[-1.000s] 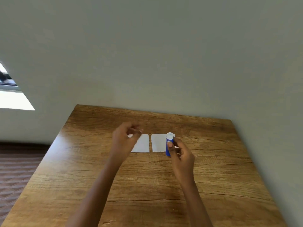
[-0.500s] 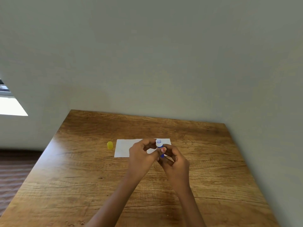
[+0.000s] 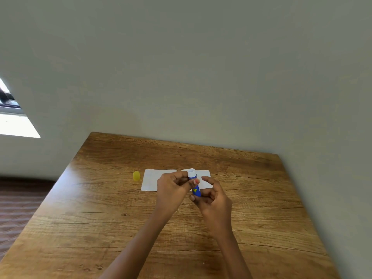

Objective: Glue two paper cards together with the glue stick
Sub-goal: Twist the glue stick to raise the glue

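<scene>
— Where's the glue stick (image 3: 194, 185)?
— Upright, uncapped, near the cards (image 3: 151, 179). The left hand (image 3: 172, 188) pinches its top, the right hand (image 3: 214, 201) its base.
— The cap (image 3: 136, 176)?
— On the counter (image 3: 257, 200), left of the cards.

1 head-worn view, facing forward and down, near the table (image 3: 104, 208), wall (image 3: 201, 67) beyond

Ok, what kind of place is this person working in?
Likely a plain indoor room, home or office: a wooden table stands against a bare grey wall, a bright window sits at the left, and dark flooring shows beside it.
</scene>
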`<state>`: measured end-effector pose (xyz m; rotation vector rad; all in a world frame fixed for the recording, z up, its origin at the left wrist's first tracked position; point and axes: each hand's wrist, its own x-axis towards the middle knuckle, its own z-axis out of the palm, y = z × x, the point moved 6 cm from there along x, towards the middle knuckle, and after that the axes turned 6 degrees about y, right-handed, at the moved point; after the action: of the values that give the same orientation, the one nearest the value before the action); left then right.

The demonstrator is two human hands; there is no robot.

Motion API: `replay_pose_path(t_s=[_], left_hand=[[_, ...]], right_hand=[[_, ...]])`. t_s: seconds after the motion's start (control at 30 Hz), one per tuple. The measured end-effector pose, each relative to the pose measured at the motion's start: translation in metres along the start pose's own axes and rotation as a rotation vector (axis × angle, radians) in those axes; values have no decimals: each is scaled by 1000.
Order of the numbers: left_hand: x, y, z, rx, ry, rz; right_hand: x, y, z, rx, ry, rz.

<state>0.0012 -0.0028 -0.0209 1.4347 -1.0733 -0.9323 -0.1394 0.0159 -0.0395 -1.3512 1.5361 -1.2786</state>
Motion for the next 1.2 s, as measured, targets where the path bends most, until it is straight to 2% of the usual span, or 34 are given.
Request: replay_pose_path(t_s=[0.23,0.5,0.67,0.83,1.0,1.2], left_hand=[[4,-2,3,18,-82,7],[7,4,-3,30,11,13],[5,4,-3,16,3,7],[6,7,-1,41,-31,48],[7,6,-3,51,-49,80],[7,8,-9,15,1,68]], right_hand=[[0,2,6,-73,-209,-3],[-1,-6,3,-77,-28,23],[-1,-6,2,-99,89,18],[0,-6,3,-58,16,-3],[0,-6,7,-149,-107,-29],[-4,-12,7,-82,-32,8]])
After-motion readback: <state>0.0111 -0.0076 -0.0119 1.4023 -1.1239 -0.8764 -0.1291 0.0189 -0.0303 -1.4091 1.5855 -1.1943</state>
